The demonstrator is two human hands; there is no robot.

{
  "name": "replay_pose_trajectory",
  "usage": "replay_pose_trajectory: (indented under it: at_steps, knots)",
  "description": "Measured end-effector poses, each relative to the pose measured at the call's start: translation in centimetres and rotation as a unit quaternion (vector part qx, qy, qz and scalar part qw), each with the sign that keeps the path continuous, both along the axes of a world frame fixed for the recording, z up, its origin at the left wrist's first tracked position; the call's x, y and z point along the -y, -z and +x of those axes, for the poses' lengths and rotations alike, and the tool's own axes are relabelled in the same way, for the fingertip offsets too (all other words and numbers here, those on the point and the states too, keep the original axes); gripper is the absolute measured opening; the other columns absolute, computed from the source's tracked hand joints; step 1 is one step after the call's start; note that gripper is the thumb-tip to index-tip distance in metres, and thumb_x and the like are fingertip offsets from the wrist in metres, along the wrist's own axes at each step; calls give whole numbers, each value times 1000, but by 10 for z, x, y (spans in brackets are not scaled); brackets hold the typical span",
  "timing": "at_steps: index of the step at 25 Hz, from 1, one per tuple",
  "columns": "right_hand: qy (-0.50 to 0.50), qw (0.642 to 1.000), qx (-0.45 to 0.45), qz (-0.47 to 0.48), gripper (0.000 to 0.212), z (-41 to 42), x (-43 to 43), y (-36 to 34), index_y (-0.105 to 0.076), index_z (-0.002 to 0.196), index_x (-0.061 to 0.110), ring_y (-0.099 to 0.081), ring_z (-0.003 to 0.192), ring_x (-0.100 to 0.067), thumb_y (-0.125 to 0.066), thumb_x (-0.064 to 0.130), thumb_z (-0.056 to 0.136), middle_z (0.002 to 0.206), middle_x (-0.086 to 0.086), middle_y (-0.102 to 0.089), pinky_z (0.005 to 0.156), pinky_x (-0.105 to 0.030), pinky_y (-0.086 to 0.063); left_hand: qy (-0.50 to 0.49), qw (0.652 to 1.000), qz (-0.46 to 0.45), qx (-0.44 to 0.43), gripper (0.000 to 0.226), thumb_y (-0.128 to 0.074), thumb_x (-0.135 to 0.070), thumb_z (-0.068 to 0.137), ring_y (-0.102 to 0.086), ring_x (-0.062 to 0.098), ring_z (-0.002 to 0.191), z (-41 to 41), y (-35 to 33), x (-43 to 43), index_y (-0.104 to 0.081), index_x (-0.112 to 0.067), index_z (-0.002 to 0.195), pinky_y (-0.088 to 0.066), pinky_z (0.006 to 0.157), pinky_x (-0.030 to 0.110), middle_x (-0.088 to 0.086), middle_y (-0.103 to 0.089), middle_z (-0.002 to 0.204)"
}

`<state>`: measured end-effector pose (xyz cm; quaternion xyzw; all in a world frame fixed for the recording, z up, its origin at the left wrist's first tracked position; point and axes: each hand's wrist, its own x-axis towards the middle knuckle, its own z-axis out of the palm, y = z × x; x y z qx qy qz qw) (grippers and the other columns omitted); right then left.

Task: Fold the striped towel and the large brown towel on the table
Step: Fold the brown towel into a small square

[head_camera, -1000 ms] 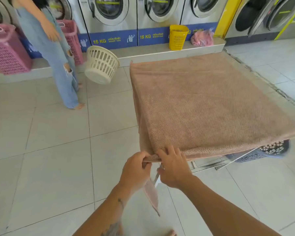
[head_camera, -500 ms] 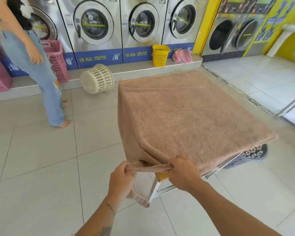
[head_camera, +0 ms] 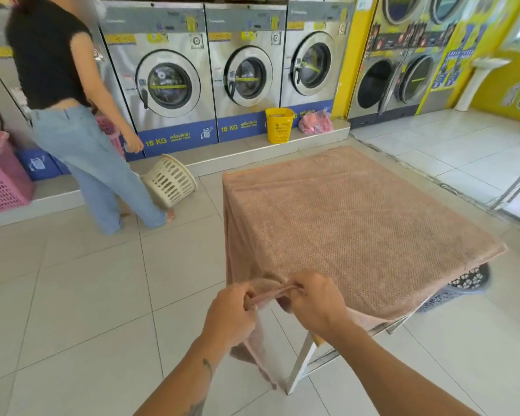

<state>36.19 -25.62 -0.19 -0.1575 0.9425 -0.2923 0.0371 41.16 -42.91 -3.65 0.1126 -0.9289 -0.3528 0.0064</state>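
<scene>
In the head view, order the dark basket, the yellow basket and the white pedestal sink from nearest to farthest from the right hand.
From the right hand:
1. dark basket, under the table, right side.
2. yellow basket, on the ledge, far ahead.
3. white pedestal sink, far right wall.

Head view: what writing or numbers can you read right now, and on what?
"15 KG": left washer's blue band.
"15 KG": middle washer's blue band.
Small script beside each "15 KG": too small to read.
yellow stickers on the washer panels and posters on the right wall: blurred, unreadable.
No writing seen on the brown towel.
</scene>
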Motion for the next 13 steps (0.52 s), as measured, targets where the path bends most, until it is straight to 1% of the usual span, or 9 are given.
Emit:
replay_pose_trajectory:
  at_steps: [1, 3, 5, 7, 9, 10, 11, 12, 13]
  knots:
    - [2, 1000, -15, -4, 10, -3, 2, -8, -60, 67, 14, -57, 67, -23, -58, 17, 77, 70, 3, -60, 60, -36, -48, -25, 1000, -2, 18, 18, -58, -12, 78, -55, 6, 68, 2, 4, 8, -59, -30, 78, -36, 54, 18, -11, -60, 78]
    - [30, 999, -25, -20, 15, -8, 3, -20, -56, 63, 16, -57, 67, -21, -58, 14, 78, 70, 3, -60, 61, -39, -49, -74, 996, 21, 41, 21, -51, -9, 74, -58, 8, 69, 1, 5, 21, -60, -28, 77, -40, 54, 23, -9, -61, 77]
    - [70, 997, -18, -14, 21, -14, -1, -23, -53, 61, 20, -58, 65, -20, -58, 15, 80, 70, 5, -59, 59, -39, -51, -88, 994, 48, 39, 17, -52, -14, 81, -59, 10, 65, -4, 1, 32, -60, -28, 75, -41, 53, 25, -9, -62, 72]
    - [84, 996, -4, 44, 17, -18, -7, -22, -58, 66, 21, -60, 65, -20, -56, 18, 82, 73, 4, -61, 60, -41, -56, -59, 997, 51, 14, 17, -56, -20, 90, -56, 8, 59, -11, -8, 39, -62, -28, 75, -37, 52, 23, -10, -61, 65]
    - [54, 991, 35, 121, 7, -15, -8, -22, -62, 79, 20, -61, 75, -19, -56, 22, 82, 84, 3, -60, 70, -44, -58, -18, 998, 48, -27, 21, -57, -22, 92, -51, 7, 55, -20, -20, 41, -62, -27, 72, -34, 50, 22, -10, -57, 60]
    - [25, 986, 57, 153, 11, -11, -3, -24, -62, 89, 21, -59, 84, -19, -58, 27, 80, 91, 4, -58, 79, -44, -57, 2, 998, 44, -46, 23, -58, -21, 91, -51, 7, 54, -24, -27, 40, -62, -28, 69, -34, 50, 21, -10, -57, 58]
    - [-6, 983, 70, 170, 26, -6, 4, -25, -61, 100, 23, -56, 93, -19, -58, 33, 77, 97, 6, -55, 87, -44, -53, 24, 997, 39, -59, 25, -59, -20, 88, -51, 7, 55, -29, -33, 39, -60, -29, 65, -34, 50, 21, -10, -57, 57]
    - [-26, 983, 74, 166, 39, -1, 13, -27, -58, 110, 25, -54, 99, -19, -55, 40, 74, 103, 6, -54, 93, -44, -49, 48, 996, 31, -67, 27, -59, -20, 86, -53, 8, 56, -33, -38, 37, -58, -30, 61, -34, 49, 21, -11, -57, 56]
    - [-38, 987, 65, 143, 46, 3, 24, -29, -58, 115, 25, -53, 102, -20, -50, 46, 74, 107, 5, -55, 95, -44, -47, 66, 995, 23, -71, 28, -60, -20, 84, -54, 10, 57, -35, -42, 36, -57, -32, 58, -35, 50, 21, -11, -58, 57]
